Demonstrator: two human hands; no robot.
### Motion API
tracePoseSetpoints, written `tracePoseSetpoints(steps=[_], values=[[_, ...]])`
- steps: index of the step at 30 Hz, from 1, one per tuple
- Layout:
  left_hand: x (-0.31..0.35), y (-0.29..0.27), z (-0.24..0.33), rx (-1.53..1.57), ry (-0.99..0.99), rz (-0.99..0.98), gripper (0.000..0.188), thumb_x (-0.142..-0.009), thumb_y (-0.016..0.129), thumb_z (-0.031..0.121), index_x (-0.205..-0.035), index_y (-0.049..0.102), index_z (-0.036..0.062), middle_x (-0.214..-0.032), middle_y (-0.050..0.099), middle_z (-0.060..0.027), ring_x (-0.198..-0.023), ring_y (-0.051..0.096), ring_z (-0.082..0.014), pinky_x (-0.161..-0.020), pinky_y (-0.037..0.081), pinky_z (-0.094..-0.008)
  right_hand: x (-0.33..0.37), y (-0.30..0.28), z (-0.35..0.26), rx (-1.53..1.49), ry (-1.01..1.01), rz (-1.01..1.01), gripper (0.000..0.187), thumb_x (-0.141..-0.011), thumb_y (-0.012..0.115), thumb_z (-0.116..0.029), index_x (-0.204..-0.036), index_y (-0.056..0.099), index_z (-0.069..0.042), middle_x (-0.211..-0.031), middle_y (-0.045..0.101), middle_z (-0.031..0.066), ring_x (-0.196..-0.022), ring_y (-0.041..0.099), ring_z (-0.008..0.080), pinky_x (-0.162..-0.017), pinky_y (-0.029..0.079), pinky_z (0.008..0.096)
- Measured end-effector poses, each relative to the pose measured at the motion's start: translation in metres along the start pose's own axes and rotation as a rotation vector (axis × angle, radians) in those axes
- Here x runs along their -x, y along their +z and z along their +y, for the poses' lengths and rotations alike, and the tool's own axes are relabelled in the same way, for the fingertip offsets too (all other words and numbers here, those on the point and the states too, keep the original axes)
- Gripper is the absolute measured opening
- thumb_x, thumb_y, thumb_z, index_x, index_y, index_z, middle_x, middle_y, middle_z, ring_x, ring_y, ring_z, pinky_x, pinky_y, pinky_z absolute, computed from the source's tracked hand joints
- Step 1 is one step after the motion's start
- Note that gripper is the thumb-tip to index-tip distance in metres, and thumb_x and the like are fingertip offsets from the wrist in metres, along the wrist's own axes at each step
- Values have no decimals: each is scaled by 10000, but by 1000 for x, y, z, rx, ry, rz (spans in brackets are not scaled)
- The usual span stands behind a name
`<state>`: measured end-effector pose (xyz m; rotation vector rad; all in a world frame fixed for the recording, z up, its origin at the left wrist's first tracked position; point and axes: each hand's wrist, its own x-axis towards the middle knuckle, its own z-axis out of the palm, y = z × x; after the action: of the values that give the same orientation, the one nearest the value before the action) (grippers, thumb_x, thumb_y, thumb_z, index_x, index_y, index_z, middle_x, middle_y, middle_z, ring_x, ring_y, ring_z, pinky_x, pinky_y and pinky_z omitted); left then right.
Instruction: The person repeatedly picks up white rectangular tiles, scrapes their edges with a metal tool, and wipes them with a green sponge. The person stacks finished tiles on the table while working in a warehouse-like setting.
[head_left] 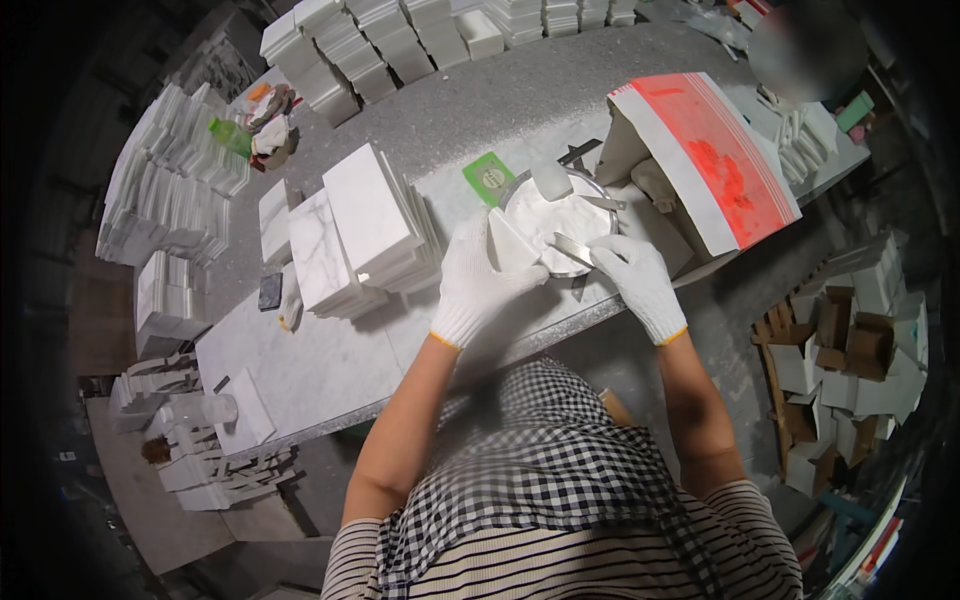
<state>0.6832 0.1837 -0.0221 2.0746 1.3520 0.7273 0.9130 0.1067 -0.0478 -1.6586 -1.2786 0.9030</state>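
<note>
Left hand (478, 280), in a white knit glove, closed around a small white marble piece (510, 243), tilted up at the near rim of the metal bowl (515, 195) of white paste. Right hand (638, 283), gloved too, wrapped shut on a flat putty knife (573, 249), blade laid against the piece's edge, over the bowl. Best done with the piece kept above the bowl so drips fall back in. Better to take little paste on the blade tip, draw thin and even, 1 pass per face. Worth holding the piece by its clean edges. Just left on the worktable (330, 360): 2 stacks of marble tiles (365, 225). Behind the bowl: an open red-and-white sack (715, 160).
</note>
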Motion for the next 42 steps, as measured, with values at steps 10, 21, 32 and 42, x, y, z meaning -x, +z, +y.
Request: tracePoseSetpoints(steps=[10,21,32,42], values=[[-9,17,-3,0,24,-7,1065,-636,863,472,-1445,438,-75,-1369,545,-269,-1268,547,-382,-1073,458,-445,20,4,-25,-425,121,48,236,-991,642,-165,-1081,737,32,-811,613,-18,-702,509,54,-600,407,228],[-16,16,2,-5,-61,-95,1111,-661,863,490,-1485,384,-81,-1400,511,-293,-1300,515,-409,-1099,440,-459,22,13,-38,-360,23,72,235,-986,650,-116,-1139,716,49,-971,708,77,-796,642,106,-663,541,262],[-14,21,-2,-22,-33,-33,1108,-644,857,482,-1468,398,-100,-1397,525,-271,-1300,526,-385,-1096,441,-436,22,15,-38,-171,-41,118,232,-980,649,-107,-1142,722,42,-1001,720,100,-854,669,134,-692,553,272],[-17,19,-4,12,-76,-98,1137,-660,867,528,-1495,380,-72,-1444,490,-288,-1356,479,-407,-1142,401,-455,24,14,-41,-300,18,121,236,-982,646,-110,-1138,719,50,-985,712,58,-864,624,99,-732,512,253]])
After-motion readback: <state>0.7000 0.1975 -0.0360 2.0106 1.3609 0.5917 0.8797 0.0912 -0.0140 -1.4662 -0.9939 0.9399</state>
